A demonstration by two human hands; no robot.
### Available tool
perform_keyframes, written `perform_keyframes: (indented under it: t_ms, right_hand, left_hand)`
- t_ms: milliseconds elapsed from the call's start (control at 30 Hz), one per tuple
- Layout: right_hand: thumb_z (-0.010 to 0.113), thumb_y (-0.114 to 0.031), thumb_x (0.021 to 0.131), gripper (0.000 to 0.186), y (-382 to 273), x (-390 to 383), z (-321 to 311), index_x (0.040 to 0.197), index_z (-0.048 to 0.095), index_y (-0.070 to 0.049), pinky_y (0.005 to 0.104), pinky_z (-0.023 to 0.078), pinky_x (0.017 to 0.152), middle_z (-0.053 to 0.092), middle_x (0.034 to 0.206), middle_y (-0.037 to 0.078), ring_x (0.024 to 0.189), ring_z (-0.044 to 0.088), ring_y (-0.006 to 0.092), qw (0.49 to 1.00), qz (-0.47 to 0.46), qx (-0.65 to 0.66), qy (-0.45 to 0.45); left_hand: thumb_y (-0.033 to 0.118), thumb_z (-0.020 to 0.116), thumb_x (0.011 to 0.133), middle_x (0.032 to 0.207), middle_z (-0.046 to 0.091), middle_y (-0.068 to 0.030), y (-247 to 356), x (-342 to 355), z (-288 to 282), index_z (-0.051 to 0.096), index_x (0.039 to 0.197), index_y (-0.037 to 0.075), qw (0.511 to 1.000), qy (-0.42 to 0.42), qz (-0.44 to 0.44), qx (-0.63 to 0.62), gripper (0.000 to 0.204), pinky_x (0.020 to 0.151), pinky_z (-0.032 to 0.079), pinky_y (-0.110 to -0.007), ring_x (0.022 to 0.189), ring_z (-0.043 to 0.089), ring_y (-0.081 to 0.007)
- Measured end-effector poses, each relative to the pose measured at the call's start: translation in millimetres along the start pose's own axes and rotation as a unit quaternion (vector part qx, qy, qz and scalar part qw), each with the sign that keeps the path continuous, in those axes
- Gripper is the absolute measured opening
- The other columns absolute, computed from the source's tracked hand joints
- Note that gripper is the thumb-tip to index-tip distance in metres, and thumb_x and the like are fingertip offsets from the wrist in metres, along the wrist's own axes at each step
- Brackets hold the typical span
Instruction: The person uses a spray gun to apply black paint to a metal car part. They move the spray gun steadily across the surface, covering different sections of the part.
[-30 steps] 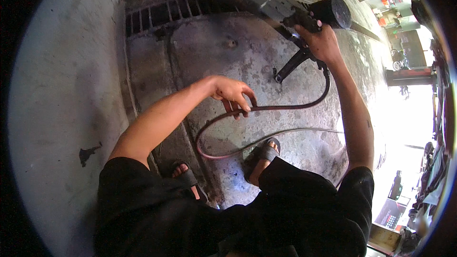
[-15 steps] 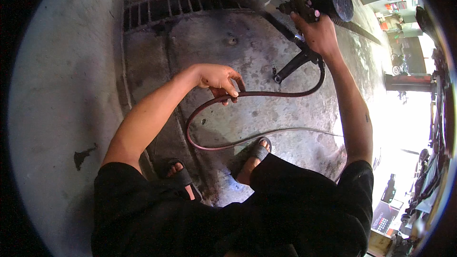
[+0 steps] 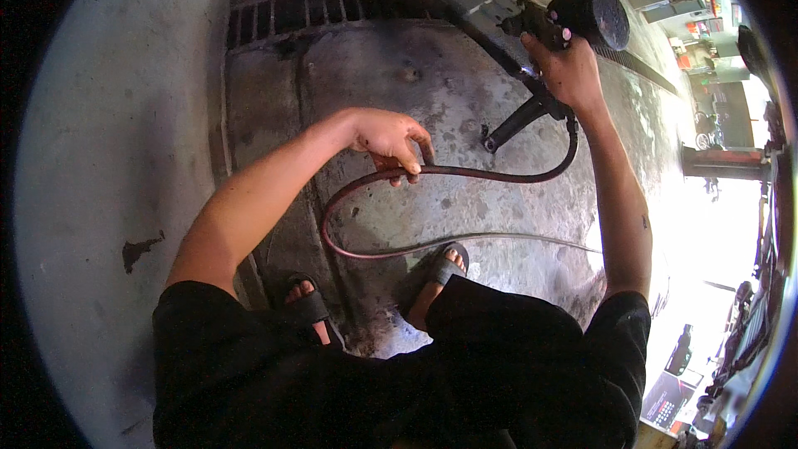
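My right hand (image 3: 565,75) is closed round a dark spray-gun-like tool (image 3: 536,27) with a black cylindrical cup (image 3: 592,18). Beside and below it is a black metal part (image 3: 511,123) with a long bar and a branch ending in a ring; whether they touch is unclear. A dark red hose (image 3: 474,173) drops from near the tool and curves in an S. My left hand (image 3: 391,143) grips this hose between thumb and fingers, left of centre. A perforated metal plate (image 3: 486,0) is behind the tool.
A drain grate (image 3: 295,12) runs along the back. A concrete wall (image 3: 108,183) rises on the left. My sandalled feet (image 3: 449,262) stand on the stained floor (image 3: 382,83). At the right are a red-and-dark beam (image 3: 723,162), a bicycle (image 3: 706,129) and cluttered equipment (image 3: 736,341) in bright light.
Since a second ago my left hand has moved up and left with the hose, shifting its loop the same way. My right hand has moved slightly right, still holding the tool.
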State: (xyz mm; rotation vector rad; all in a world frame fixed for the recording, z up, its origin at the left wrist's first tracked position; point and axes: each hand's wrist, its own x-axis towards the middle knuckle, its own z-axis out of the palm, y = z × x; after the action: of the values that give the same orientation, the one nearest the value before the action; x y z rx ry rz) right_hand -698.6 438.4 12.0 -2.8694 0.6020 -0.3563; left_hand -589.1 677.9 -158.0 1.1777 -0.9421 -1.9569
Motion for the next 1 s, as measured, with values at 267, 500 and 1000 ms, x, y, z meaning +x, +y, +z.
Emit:
perform_keyframes:
  t_ms: [267, 500, 1000]
  right_hand:
    - [0.068, -0.040, 0.089, 0.042, 4, 22, -22, 0.091, 0.069, 0.002, 0.0444, 0.049, 0.070, 0.064, 0.073, 0.020, 0.074, 0.062, 0.0360, 0.998, -0.039, 0.058, 0.005]
    - [0.068, -0.036, 0.088, 0.036, 18, 25, -38, 0.095, 0.068, 0.000, 0.0521, 0.049, 0.074, 0.064, 0.082, 0.030, 0.089, 0.061, 0.0494, 0.994, -0.082, 0.058, -0.035]
    - [0.070, -0.029, 0.090, 0.033, -45, 31, -7, 0.108, 0.068, -0.002, 0.0383, 0.051, 0.073, 0.069, 0.082, 0.015, 0.073, 0.065, 0.0272, 0.995, 0.068, 0.070, 0.008]
  left_hand:
    - [0.008, 0.065, 0.094, 0.098, 0.070, -0.0127, 26, -11, 0, 0.050, 0.127, -0.004, 0.998, 0.067, -0.017, 0.012, 0.038, 0.071, 0.055, -0.033, 0.081, 0.070, -0.0195]
    - [0.017, 0.068, 0.094, 0.094, 0.069, -0.0081, 51, 24, 5, 0.057, 0.119, -0.002, 0.991, 0.109, 0.034, 0.071, 0.034, 0.070, 0.052, -0.030, 0.080, 0.064, -0.0130]
    - [0.029, 0.066, 0.092, 0.069, 0.067, -0.0092, -8, 20, -40, 0.069, 0.087, -0.002, 0.917, 0.320, 0.205, 0.125, 0.031, 0.065, 0.049, -0.036, 0.067, 0.064, -0.0167]
